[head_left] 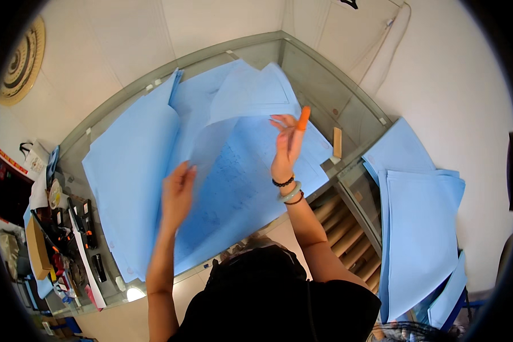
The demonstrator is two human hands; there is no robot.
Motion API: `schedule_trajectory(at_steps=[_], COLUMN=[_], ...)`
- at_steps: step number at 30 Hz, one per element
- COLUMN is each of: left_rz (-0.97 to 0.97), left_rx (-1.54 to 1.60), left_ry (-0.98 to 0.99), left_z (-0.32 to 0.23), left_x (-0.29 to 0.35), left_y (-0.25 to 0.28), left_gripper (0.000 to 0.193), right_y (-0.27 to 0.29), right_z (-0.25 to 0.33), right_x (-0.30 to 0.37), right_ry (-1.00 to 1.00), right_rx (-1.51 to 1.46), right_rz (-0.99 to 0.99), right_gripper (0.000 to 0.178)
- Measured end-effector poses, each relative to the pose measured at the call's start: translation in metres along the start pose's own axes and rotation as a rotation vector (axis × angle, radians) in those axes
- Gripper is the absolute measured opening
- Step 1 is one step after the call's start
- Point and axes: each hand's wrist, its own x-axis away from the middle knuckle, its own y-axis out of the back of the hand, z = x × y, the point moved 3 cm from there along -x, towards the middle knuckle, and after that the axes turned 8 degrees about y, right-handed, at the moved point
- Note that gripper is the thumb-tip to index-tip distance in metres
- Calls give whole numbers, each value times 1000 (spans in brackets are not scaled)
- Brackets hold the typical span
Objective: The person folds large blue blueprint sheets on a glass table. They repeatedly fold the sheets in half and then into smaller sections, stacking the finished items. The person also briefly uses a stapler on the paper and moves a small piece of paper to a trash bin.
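Observation:
Large blue paper sheets (137, 137) lie in piles across the glass-topped table. One lifted sheet (215, 137) curls up in the middle, its lower edge blurred by motion. My left hand (178, 192) is closed, fingertips pinched at that sheet's near corner. To the right, my right hand (288, 147) is raised over the pile with fingers apart, close to the curled sheet's edge; whether it touches is hard to see. An orange finger cot (304, 118) covers one of its fingers. A pale bangle (290, 192) and dark beaded bracelets circle that wrist.
More blue sheets (419, 228) are stacked at the right, beside the table. Tools and small items crowd the left end, near a cardboard box (37, 248). A small wooden block (337, 142) lies on the glass at right. Rolled tubes (347, 231) sit below.

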Motion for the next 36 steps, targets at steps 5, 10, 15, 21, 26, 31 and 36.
schedule_trajectory(at_steps=[5, 10, 15, 21, 26, 31, 36], left_rz=[-153, -375, -671, -587, -524, -359, 81], left_rx=[299, 274, 320, 182, 237, 208, 130], left_ry=[-97, -233, -218, -223, -218, -213, -267], left_z=[-44, -53, -60, -19, -16, -22, -24], left_x=[34, 68, 80, 60, 46, 34, 19], left_y=[90, 152, 179, 212, 211, 204, 183], left_gripper=[13, 15, 19, 21, 24, 27, 50], right_y=[-21, -46, -9, 53, 46, 44, 40], right_z=[-71, -131, -174, -182, -100, -27, 46], right_x=[-3, -8, -25, -24, -27, -39, -55], right_ry=[-182, 67, -69, 188, 371, 493, 636], right_rx=[396, 669, 972, 1048, 1072, 1150, 1214], right_rz=[450, 976, 1200, 984, 871, 780, 665], right_gripper=[60, 64, 54, 28, 28, 43, 40])
